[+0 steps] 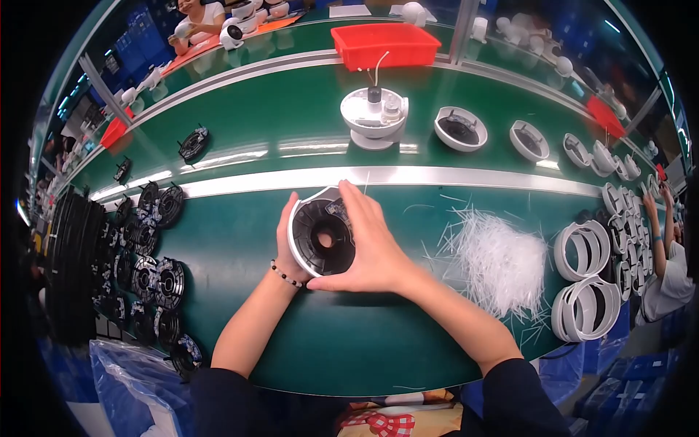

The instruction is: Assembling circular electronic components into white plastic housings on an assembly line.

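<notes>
In front of me, over the green bench, I hold a white round housing (294, 234) with a black part (312, 252) set inside it. The open side faces up toward me, and skin shows through the round hole in its middle. My left hand (285, 237) supports the housing from its left and from beneath. From the right, my right hand (378, 251) spans it, fingers at the far rim and thumb at the near rim. A small circuit board (336, 209) shows at the upper right inside, partly hidden by the right fingers.
Black round parts (170, 280) line the left side beside tall black stacks (69, 255). A heap of thin white strips (502, 262) lies right of my hands, near white rings (582, 250). Beyond a metal strip (408, 177) stand a white camera-like unit (373, 116) and a red tray (386, 47).
</notes>
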Tool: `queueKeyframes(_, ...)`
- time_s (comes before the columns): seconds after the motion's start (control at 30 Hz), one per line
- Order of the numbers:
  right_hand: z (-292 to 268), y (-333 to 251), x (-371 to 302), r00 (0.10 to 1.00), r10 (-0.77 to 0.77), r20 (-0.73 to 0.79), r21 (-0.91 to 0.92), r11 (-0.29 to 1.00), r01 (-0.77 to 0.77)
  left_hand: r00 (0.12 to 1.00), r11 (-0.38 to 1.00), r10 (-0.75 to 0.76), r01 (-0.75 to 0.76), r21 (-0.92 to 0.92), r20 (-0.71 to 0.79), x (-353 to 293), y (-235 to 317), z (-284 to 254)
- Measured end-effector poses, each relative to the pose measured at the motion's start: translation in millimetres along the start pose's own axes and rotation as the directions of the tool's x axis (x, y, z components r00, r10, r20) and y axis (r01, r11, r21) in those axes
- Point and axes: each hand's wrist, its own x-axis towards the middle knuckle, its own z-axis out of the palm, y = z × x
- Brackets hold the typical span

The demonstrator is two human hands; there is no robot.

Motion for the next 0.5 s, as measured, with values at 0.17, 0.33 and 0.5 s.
queueKeyframes(0.17, -6, 4, 1, 0.987, 0.137, -0.083, 0.006, 0.991, -0.137, 0.996, 0.994, 0.081, -0.079, 0.079, -0.021, -1, -2, 16)
queueKeyframes(0.33, -4, 2, -1, 0.989, 0.143, 0.022, -0.060, 0.988, -0.142, 0.999, 0.998, 0.034, -0.032, 0.049, -0.029, 0, -4, 11)
queueKeyframes(0.5, -9, 0, 2, 0.993, 0.118, 0.031, -0.128, 0.985, -0.113, 0.998, 0.992, 0.053, -0.054, 0.116, 0.016, 3, -4, 12)
